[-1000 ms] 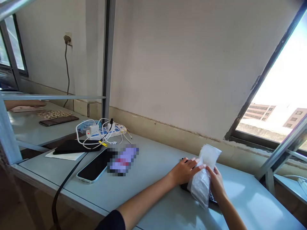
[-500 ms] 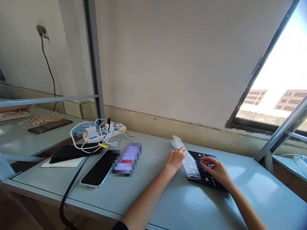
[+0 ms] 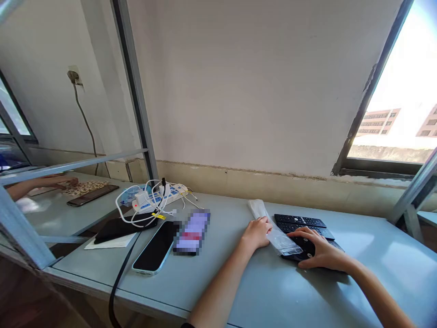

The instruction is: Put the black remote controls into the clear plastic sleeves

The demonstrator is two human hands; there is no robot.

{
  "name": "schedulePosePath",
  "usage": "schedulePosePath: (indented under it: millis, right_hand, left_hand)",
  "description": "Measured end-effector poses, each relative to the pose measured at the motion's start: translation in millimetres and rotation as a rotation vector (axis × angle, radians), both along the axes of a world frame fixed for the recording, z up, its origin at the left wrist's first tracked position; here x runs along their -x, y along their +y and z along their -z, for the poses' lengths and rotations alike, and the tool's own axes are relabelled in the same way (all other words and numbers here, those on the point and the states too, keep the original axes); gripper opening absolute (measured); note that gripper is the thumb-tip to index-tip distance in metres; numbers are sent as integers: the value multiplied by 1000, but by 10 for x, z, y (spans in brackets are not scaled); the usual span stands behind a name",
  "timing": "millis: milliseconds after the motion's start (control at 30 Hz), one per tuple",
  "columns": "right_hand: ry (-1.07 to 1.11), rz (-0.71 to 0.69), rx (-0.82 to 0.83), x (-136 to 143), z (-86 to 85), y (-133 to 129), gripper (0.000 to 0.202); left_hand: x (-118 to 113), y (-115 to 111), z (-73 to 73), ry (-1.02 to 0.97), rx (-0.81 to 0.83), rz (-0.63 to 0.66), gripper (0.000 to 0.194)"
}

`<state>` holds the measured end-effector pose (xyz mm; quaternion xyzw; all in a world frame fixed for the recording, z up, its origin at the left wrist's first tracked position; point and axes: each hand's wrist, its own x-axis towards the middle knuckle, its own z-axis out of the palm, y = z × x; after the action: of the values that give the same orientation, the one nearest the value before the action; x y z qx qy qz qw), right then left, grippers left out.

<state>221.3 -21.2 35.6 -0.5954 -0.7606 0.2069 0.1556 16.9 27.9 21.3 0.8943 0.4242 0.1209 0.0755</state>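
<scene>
Right hand [image 3: 321, 251] drops onto nearest remote [image 3: 308, 248], grip half-spread, hold unclear; left hand [image 3: 256, 232] curls closed on plastic bag [image 3: 284, 241]. Remote likely light, stiff: take long edges.

I count at least three oblong black buttoned remotes [image 3: 300, 220] [image 3: 290, 227] [image 3: 309, 247] and one translucent plastic sleeve [image 3: 280, 240] at four o'clock; toward eight, two flat dark-screened phones [image 3: 153, 248] [image 3: 92, 196], one white power strip [image 3: 177, 192].

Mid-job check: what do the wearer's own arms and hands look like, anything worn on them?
The left hand and right hand are ungloved, with no watch or bracelet showing. A dark sleeve edge just shows on the left arm; the right arm shows no sleeve.
</scene>
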Motion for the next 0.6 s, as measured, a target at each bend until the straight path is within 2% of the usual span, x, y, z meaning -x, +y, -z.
schedulePosePath:
  millis: [167, 333, 467, 600]
  right_hand:
    - [55, 23, -37, -59, 58, 43, 57]
    - [161, 57, -144, -138, 212, 146, 47]
    - [79, 97, -189, -193, 331, 241, 44]
    - [-23, 49, -224, -197, 347, 265, 45]
  left_hand:
    - [-95, -37, -2, 70, -18, 41, 15]
    - [-196, -77, 20, 115, -45, 67, 20]
    - [-232, -96, 47, 92, -55, 33, 25]
    - [-204, -97, 58, 32, -39, -20, 24]
